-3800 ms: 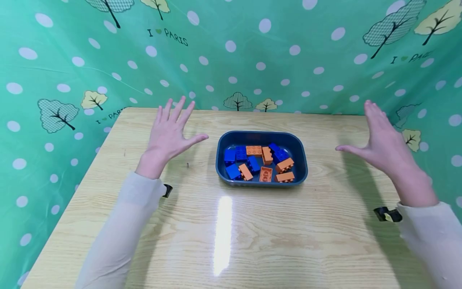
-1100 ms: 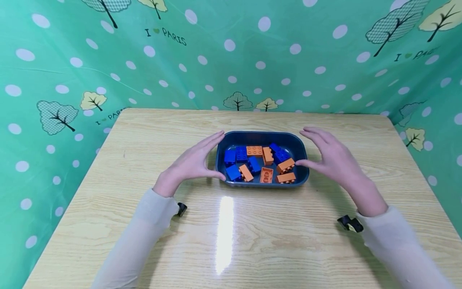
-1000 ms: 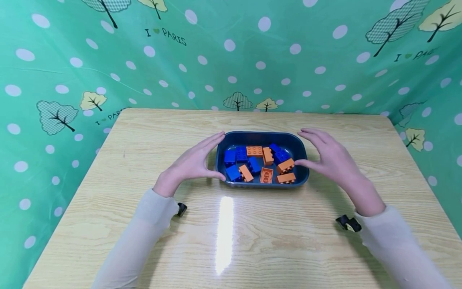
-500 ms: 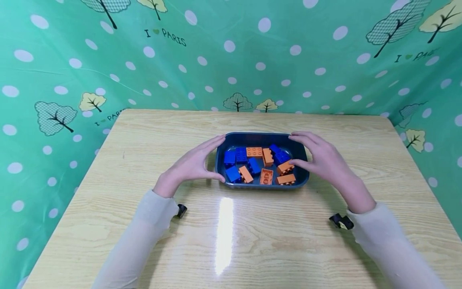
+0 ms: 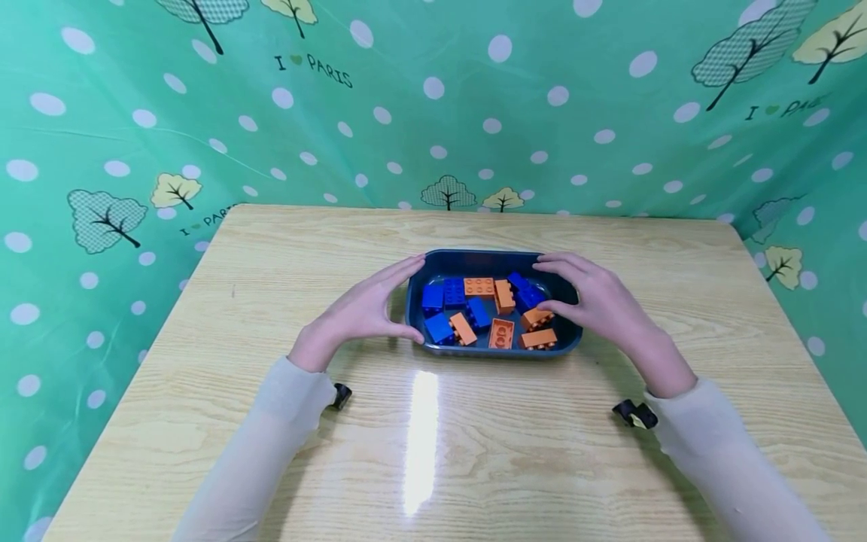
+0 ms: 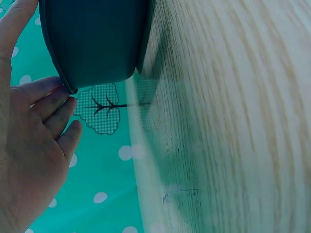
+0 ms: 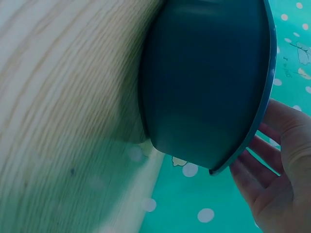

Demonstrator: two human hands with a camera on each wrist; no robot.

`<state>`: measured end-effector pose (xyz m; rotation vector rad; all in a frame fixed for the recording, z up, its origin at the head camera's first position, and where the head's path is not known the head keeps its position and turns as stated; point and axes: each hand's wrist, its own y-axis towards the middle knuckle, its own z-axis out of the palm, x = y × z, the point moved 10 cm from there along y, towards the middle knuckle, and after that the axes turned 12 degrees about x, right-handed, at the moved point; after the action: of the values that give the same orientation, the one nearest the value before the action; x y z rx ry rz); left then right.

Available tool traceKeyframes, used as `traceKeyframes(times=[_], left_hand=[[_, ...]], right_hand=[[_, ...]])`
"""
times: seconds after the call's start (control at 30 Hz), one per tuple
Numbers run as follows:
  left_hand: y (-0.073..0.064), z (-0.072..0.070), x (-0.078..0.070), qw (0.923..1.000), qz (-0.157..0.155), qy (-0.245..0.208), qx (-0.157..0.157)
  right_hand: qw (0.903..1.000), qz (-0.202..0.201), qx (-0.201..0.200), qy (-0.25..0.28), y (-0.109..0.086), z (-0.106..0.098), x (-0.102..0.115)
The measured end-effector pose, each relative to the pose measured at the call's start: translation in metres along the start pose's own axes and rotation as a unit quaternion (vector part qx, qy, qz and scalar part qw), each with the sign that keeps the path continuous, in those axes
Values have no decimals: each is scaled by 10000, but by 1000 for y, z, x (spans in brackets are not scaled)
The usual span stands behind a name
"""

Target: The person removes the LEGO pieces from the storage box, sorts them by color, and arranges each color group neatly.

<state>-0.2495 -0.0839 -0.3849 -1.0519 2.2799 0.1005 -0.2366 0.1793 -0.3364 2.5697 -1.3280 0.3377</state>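
A dark blue plastic bin (image 5: 494, 354) on the table holds several toy building bricks, both blue bricks (image 5: 477, 315) and orange bricks (image 5: 479, 287). My left hand (image 5: 359, 307) is at the bin's left end, thumb near the front corner and long fingers right at the back corner. The left wrist view shows fingertips (image 6: 60, 87) at the rim. My right hand (image 5: 599, 301) reaches over the bin's right end with fingers spread in a C shape. Its thumb overlaps an orange brick (image 5: 537, 318) in the head view. In the right wrist view the rim partly hides its fingers.
The pale wood table (image 5: 515, 452) stretches around the bin and carries a bright light reflection in front of it. Behind the back edge hangs a green cloth (image 5: 379, 75) with white dots and trees. Long sleeves (image 5: 264, 444) cover both forearms.
Both hands have come inward from wide apart to the bin's ends. During the last second my left hand stays nearly still, while my right hand moves further left over the bin. The bricks stay put.
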Motion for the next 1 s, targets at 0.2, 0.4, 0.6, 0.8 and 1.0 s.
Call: traceKeyframes(times=[0.2, 0.4, 0.6, 0.8, 1.0], left_hand=[[-1, -1, -1, 10000, 0, 6, 21], [-1, -2, 0, 10000, -15, 16, 7], [-1, -1, 1, 10000, 7, 11, 15], [-1, -1, -2, 10000, 81, 40, -20], [-1, 0, -4, 9999, 116, -27, 1]], right_hand=[[9987, -145, 179, 458, 5, 3, -3], [9907, 29, 853, 1056, 14, 12, -12], [9795, 87, 1361, 1484, 20, 17, -18], [9769, 19, 1611, 1408, 28, 21, -20], [9706, 54, 1915, 1459, 33, 28, -21]])
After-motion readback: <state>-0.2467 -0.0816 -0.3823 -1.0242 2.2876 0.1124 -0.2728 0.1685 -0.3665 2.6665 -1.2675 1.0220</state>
